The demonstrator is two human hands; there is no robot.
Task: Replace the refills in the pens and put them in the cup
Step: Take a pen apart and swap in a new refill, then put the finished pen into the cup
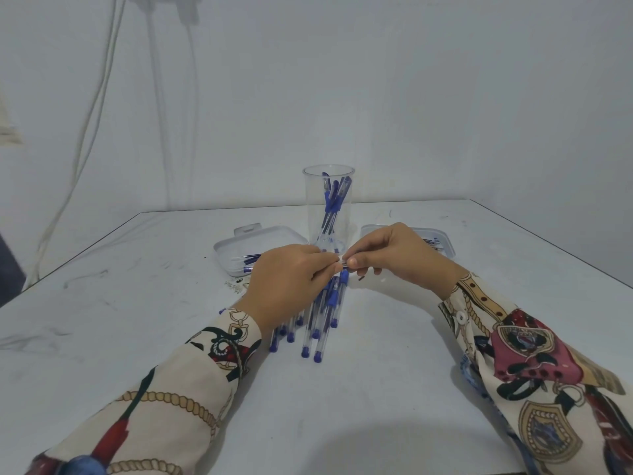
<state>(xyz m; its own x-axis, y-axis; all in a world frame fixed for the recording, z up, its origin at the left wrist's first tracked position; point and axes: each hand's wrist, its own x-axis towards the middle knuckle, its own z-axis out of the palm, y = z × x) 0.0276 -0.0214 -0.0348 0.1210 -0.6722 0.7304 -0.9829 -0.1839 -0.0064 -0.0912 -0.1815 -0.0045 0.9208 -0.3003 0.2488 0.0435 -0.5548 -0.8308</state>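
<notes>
Both hands meet above the middle of the white table [376, 389]. Left hand [287, 286] and right hand [397, 255] each pinch one end of a single clear pen [343, 266], fingertips nearly touching; most of the pen is hidden by the fingers, so its parts cannot be told apart. Just below and nearer lies a pile of clear pens with blue caps [318, 323], partly under the left hand. Far centre, a tall clear plastic cup [328, 186] stands upright with several blue pens inside. Left of the cup, an open white box [255, 245] holds a few refills or pens; right of the cup, a second white container [442, 240], mostly hidden behind the right hand.
</notes>
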